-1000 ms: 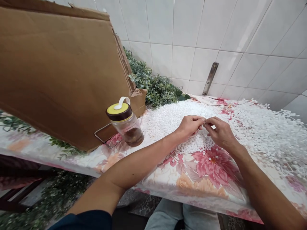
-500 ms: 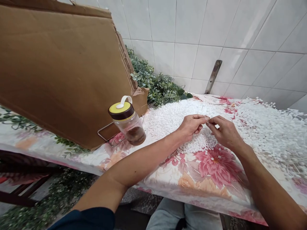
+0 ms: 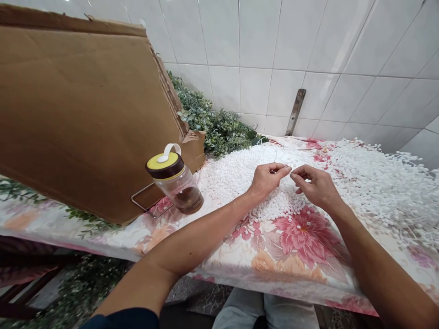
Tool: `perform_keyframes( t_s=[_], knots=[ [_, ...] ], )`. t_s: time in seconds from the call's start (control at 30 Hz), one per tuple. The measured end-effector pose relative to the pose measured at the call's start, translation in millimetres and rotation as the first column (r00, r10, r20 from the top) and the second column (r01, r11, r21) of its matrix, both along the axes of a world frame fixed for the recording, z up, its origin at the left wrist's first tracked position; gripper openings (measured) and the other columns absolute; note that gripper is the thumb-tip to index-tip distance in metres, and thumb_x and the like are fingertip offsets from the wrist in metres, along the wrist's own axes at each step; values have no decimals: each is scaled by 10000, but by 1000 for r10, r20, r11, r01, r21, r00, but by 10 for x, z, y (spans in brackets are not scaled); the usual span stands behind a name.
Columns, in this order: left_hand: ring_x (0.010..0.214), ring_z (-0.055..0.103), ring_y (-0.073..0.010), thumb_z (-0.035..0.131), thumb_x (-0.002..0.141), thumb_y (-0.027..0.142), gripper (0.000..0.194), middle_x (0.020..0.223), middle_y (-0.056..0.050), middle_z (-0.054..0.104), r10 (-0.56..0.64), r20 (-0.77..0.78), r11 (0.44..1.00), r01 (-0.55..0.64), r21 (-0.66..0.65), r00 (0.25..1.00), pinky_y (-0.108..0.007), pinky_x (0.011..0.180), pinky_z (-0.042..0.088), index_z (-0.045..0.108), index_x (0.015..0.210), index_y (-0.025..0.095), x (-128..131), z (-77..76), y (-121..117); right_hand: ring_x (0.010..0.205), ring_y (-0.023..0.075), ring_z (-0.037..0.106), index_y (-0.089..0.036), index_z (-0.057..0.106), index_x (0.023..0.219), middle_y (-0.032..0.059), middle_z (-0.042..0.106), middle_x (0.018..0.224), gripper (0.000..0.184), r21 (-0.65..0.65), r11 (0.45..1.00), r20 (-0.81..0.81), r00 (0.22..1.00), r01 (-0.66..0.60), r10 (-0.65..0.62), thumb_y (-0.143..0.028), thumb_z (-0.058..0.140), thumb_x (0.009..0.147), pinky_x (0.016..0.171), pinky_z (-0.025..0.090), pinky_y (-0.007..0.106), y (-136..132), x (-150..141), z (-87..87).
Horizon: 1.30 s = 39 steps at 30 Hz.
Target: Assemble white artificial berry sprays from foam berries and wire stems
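Note:
My left hand [image 3: 267, 178] and my right hand [image 3: 313, 184] meet fingertip to fingertip above a heap of small white beads [image 3: 240, 171]. Both hands are closed in a pinch on a thin white sprig [image 3: 287, 163] that rises between them; it is too fine to see clearly. The heap lies on a table under a flowered cloth [image 3: 291, 246]. To the right spreads a tangle of white beaded sprigs [image 3: 380, 187].
A clear jar with a yellow lid [image 3: 174, 183] stands left of the beads, beside a large cardboard box [image 3: 82, 119] lying on its side. Green plastic foliage [image 3: 219, 128] is piled against the tiled wall. More foliage lies on the floor at lower left.
The hands stay pinched together over the beads; only the view has shifted slightly.

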<state>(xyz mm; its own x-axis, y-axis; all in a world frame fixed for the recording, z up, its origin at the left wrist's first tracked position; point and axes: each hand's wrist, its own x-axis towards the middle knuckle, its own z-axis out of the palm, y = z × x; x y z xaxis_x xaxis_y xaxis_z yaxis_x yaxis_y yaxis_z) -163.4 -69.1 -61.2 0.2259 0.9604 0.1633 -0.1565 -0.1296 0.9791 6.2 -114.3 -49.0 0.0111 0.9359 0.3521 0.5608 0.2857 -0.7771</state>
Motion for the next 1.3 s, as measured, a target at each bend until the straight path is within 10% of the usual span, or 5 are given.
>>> perform_keyframes(
  t_s=[0.27, 0.77, 1.3],
  knots=[
    [421, 370, -58, 843, 694, 523, 413, 527, 53, 494, -139, 36, 988, 141, -63, 990, -235, 422, 228, 681, 770, 151, -11, -35, -16, 600, 171, 649, -190, 695, 926, 35, 676, 754, 335, 18, 999, -11, 999, 32, -32, -523, 662, 911, 499, 622, 301, 19, 16, -18],
    [634, 531, -115, 753, 810, 399, 250, 691, -12, 654, 54, -65, 984, -42, 171, 996, -249, 617, 401, 726, 797, 151, 10, -73, 29, 635, 168, 671, -162, 732, 945, 47, 707, 793, 291, -131, 990, -141, 990, -50, 31, -438, 719, 854, 519, 647, 303, -16, -36, 50],
    [686, 545, -120, 650, 898, 242, 105, 786, -2, 672, 221, -228, 893, -102, 439, 948, -269, 692, 418, 667, 819, 176, -10, -54, -104, 637, 173, 704, -196, 749, 850, 29, 731, 787, 183, -92, 991, 76, 993, 100, -93, -332, 628, 857, 534, 591, 244, -3, -120, -46]
  ],
)
